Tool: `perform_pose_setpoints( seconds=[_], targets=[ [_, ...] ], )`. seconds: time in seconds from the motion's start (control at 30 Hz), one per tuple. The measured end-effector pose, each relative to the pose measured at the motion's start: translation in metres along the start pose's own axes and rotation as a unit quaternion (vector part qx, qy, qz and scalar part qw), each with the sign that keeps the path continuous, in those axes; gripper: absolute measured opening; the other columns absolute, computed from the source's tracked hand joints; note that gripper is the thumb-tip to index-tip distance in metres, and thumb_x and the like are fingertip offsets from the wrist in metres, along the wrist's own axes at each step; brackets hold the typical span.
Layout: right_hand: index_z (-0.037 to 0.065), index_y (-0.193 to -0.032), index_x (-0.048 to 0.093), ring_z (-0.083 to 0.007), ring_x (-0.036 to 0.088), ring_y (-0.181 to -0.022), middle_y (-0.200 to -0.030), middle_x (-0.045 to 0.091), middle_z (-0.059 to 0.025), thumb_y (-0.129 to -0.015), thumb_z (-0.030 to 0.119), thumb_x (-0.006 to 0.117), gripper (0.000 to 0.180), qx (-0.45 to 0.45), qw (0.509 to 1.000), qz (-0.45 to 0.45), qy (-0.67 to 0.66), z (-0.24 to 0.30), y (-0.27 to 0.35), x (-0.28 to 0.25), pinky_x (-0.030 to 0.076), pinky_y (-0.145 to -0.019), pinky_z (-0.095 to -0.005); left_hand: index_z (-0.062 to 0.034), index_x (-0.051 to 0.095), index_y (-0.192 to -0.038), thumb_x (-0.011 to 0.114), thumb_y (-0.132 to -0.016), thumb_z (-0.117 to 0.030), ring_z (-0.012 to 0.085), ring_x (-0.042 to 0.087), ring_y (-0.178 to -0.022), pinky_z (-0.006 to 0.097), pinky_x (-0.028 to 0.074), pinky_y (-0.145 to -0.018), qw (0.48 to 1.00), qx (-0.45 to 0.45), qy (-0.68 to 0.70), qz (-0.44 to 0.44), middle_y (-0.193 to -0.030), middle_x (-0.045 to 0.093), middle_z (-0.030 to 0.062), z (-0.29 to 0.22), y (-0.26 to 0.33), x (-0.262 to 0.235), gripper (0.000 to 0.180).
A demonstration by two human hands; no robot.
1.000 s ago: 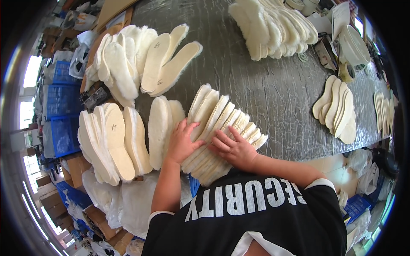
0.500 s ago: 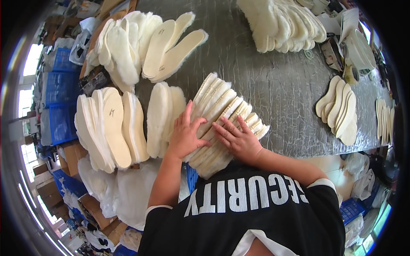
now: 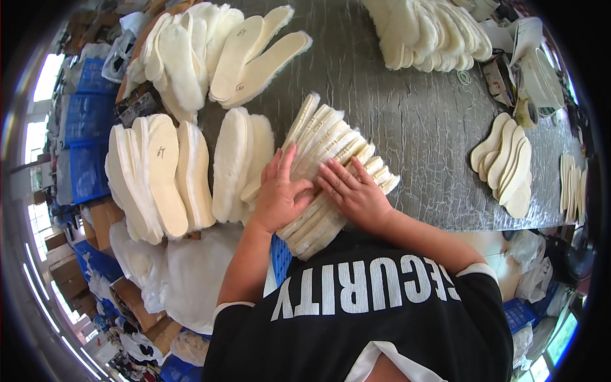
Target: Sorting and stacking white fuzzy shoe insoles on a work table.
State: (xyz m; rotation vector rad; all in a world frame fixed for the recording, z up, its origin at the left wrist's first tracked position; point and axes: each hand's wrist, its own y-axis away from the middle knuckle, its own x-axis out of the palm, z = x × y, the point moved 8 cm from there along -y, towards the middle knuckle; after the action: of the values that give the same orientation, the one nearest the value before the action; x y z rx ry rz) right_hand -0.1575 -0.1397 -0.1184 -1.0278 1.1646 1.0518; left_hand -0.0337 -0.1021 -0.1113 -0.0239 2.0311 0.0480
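Note:
A row of cream fleece insoles (image 3: 331, 143) stands on edge near the table's front edge, packed side by side and slanting. On its left part rests my left hand (image 3: 280, 194), open, with the fingers stretched forward and the thumb apart. My right hand (image 3: 356, 194) lies open and flat across the middle of the row, its fingers spread on the upper edges. At the left end one insole leans away from the others, partly hidden by my left hand. Just left of that hand stand more fleece insoles (image 3: 232, 165), woolly side showing.
Bundles of insoles stand at left (image 3: 167, 184), far left (image 3: 191, 51) and far right (image 3: 429, 35). Thin bare insoles (image 3: 507, 162) lie fanned at right, near a white plastic container (image 3: 541, 76). Blue crates (image 3: 89, 121) stand beyond the table's left side.
The insoles at the row's left end have spread apart, and one tilts leftward by my left hand. My right hand stays on the row. The whole view has shifted slightly.

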Motion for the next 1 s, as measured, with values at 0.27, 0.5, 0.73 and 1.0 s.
perform_pose_setpoints(
  seconds=[0.27, 0.5, 0.73, 1.0],
  targets=[
    [0.006, -0.138, 0.044, -0.0257, 0.026, -0.142, -0.150, 0.034, -0.0109, -0.087, 0.025, 0.044, 0.054, -0.017, 1.000, -0.006, 0.000, 0.002, -0.001, 0.000, 0.012, -0.115, -0.0539, -0.0164, 0.066, -0.087, 0.087, -0.052, -0.027, 0.0408, 0.023, -0.138, 0.049, 0.025, -0.111, 0.999, -0.040, 0.016, 0.032, -0.155, 0.017, 0.0120, -0.003, 0.001, 0.001, 0.042],
    [0.007, -0.141, 0.040, -0.0258, 0.022, -0.143, -0.152, 0.029, -0.0104, -0.088, 0.027, 0.043, 0.057, -0.031, 0.999, 0.029, 0.020, 0.000, -0.008, 0.003, 0.012, -0.114, -0.0551, -0.0167, 0.065, -0.086, 0.085, -0.054, -0.024, 0.0398, 0.023, -0.137, 0.049, 0.025, -0.110, 0.998, -0.040, 0.035, 0.024, -0.153, 0.021, 0.0120, -0.003, -0.001, -0.001, 0.039],
    [0.008, -0.143, 0.038, -0.0250, 0.017, -0.145, -0.155, 0.024, -0.0094, -0.087, 0.030, 0.043, 0.060, -0.064, 0.995, 0.032, 0.067, 0.009, -0.010, 0.006, 0.005, -0.114, -0.0580, -0.0071, 0.055, -0.117, 0.078, -0.065, -0.011, 0.0336, 0.041, -0.130, 0.040, 0.039, -0.102, 0.963, -0.101, 0.238, -0.077, -0.148, 0.033, 0.0155, 0.015, 0.001, -0.012, 0.058],
    [0.007, -0.145, 0.033, -0.0262, 0.014, -0.145, -0.155, 0.021, -0.0116, -0.088, 0.031, 0.043, 0.063, -0.140, 0.972, 0.118, 0.144, 0.025, -0.023, 0.007, -0.002, -0.114, -0.0553, 0.0050, 0.057, -0.121, 0.043, -0.072, 0.008, 0.0169, 0.057, -0.109, 0.028, 0.045, -0.092, 0.804, -0.133, 0.561, 0.147, -0.117, 0.061, 0.0116, 0.056, -0.017, 0.048, 0.051]
  ],
)
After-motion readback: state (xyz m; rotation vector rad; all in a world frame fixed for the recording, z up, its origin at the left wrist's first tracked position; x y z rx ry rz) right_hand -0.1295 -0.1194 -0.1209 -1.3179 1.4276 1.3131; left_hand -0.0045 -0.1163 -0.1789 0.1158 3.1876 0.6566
